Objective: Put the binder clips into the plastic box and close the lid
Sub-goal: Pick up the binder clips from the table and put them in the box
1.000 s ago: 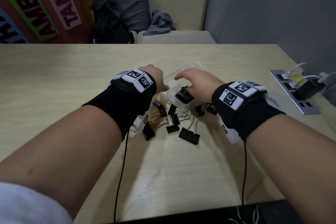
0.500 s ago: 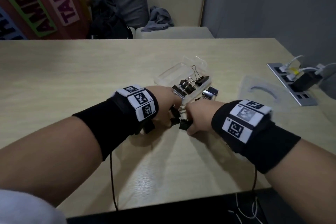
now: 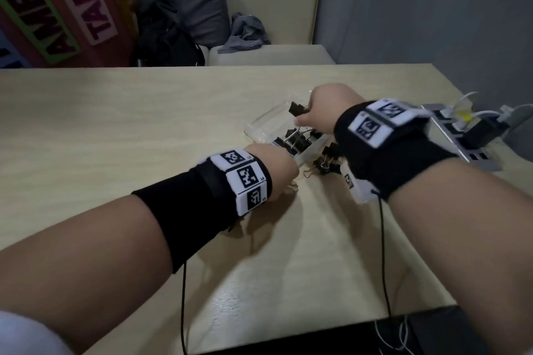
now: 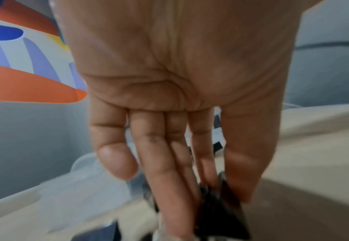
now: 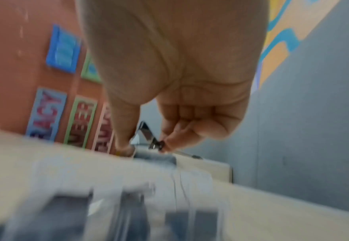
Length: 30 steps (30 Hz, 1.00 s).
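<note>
A clear plastic box (image 3: 261, 127), lid off, is being filled at the middle of the counter (image 3: 115, 130). A binder clip (image 3: 297, 109) is being pinched by its wire handle in the right hand (image 3: 326, 111) above the box's 1 o'clock corner. Another black clip (image 4: 221, 203) is being gripped between the thumb and fingers (image 4: 165, 179) of the left hand (image 3: 274, 173) at the box's 7 o'clock side. Several clips (image 3: 294, 140) are already lying inside; a few loose ones (image 3: 327, 163) are waiting at 4 o'clock. The closing is judged still undone.
</note>
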Each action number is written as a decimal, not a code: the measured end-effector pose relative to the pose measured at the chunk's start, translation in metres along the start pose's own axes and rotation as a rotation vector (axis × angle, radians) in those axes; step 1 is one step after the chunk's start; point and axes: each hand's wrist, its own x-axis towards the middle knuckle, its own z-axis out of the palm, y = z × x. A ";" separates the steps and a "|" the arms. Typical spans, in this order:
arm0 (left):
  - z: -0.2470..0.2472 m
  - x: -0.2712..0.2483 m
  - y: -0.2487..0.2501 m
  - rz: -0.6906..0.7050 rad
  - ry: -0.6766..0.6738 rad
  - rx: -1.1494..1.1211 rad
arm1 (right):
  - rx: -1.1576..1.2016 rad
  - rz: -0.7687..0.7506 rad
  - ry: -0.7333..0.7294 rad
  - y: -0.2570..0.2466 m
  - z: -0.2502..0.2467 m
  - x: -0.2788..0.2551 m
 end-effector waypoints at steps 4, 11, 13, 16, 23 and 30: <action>-0.024 -0.004 -0.005 -0.014 0.001 -0.051 | 0.051 0.064 -0.016 0.003 0.017 0.019; -0.058 -0.004 -0.042 -0.157 0.402 -0.448 | 0.055 0.067 -0.015 0.051 0.006 0.018; -0.056 0.010 -0.035 -0.187 0.463 -0.398 | -0.039 0.040 -0.108 0.057 0.012 0.011; -0.046 0.037 -0.022 -0.196 0.360 -0.259 | -0.147 0.001 -0.230 0.061 0.019 -0.002; -0.030 0.046 -0.027 -0.054 0.171 -0.230 | -0.208 -0.067 -0.307 0.056 0.036 -0.016; -0.011 0.012 -0.065 -0.185 0.202 -0.353 | -0.112 -0.211 -0.212 0.019 0.032 -0.026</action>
